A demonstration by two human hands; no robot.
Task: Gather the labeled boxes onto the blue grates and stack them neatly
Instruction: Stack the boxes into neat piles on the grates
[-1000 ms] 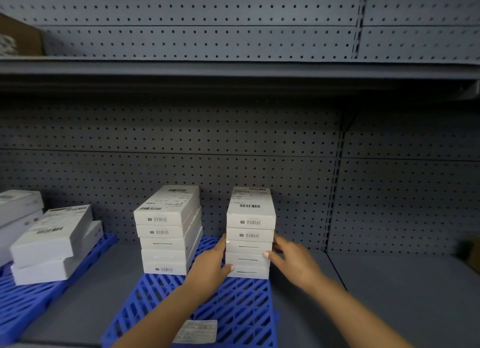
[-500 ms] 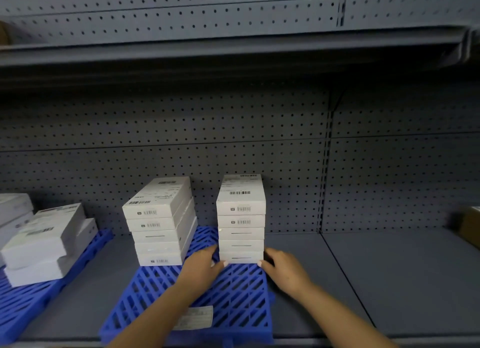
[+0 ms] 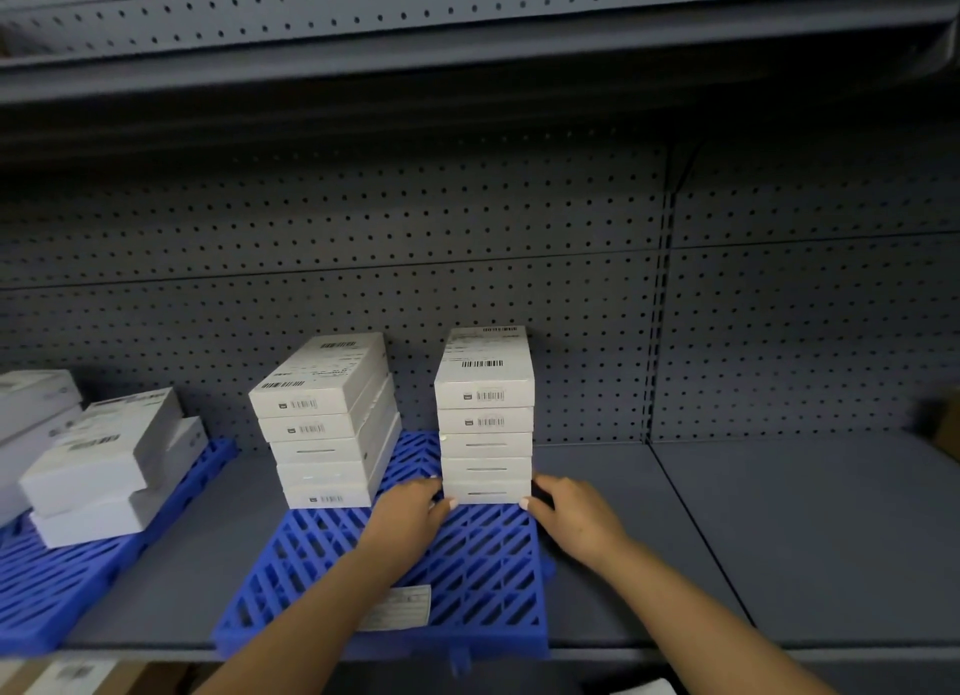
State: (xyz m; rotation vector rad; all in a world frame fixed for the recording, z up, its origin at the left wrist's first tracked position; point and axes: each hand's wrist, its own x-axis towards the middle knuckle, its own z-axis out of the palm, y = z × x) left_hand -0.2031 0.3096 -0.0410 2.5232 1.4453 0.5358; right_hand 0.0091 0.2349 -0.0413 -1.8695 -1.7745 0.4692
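The step in hand appears to be squaring the right-hand stack of five labeled white boxes on the middle blue grate. This stack stands at the grate's far right corner, at about 1 o'clock from the grate's centre, close to the grey perforated back panel. The left hand presses against the left side of the bottom box and the right hand against its right side; each hand is fairly flat with the thumb tip at the lower front corner, and nothing is lifted. To do the step well, apply equal inward pressure from both sides so that the base does not swivel, then move the palms up the stack layer by layer, since the upper boxes carry no support from this low grip. Align the front faces flush, barcode labels facing outward. Keep the base fully on the grate; its right edge sits very near the grate's right rim. The neighbouring five-box stack, at 11 o'clock on the same grate, is skewed and likely needs the same treatment. At 9 o'clock, loosely piled boxes rest crookedly on a second blue grate on the grey shelf.
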